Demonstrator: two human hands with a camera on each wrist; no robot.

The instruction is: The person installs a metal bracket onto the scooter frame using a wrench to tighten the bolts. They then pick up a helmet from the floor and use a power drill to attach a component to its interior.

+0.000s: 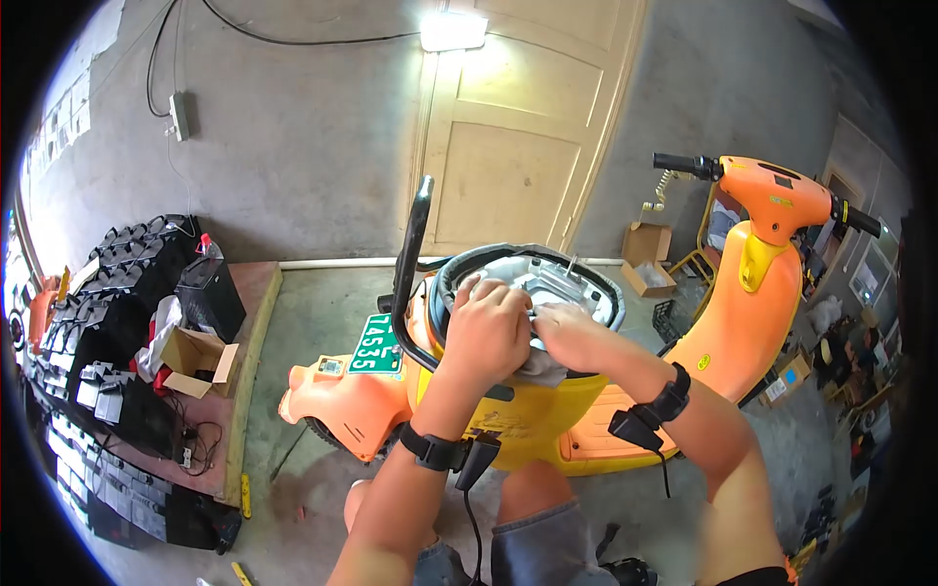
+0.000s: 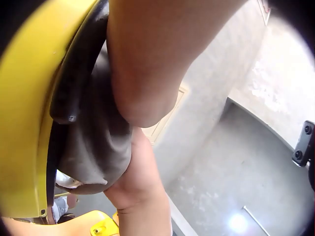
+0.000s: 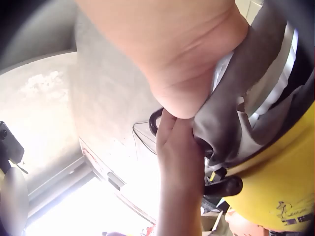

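Note:
A seat-shaped piece with a white inside (image 1: 562, 278) and a loose grey cover (image 1: 542, 369) sits on the yellow body of an orange scooter (image 1: 532, 415). Both hands work close together at its near edge. My left hand (image 1: 489, 327) has its fingers bent over the edge, gripping the cover. Beside it, my right hand (image 1: 572, 337) is curled against the same edge, holding the cover. Grey material (image 2: 101, 132) hangs in folds next to the hands in the left wrist view, and bunches beside them (image 3: 226, 123) in the right wrist view. Most fingertips are hidden.
A black grab rail (image 1: 415, 225) rises just left of the hands, above a green number plate (image 1: 376, 344). Scooter handlebars (image 1: 777, 200) stand to the right. Black batteries (image 1: 127, 264) and an open carton (image 1: 200, 361) occupy a low platform at left. A door (image 1: 528, 127) is behind.

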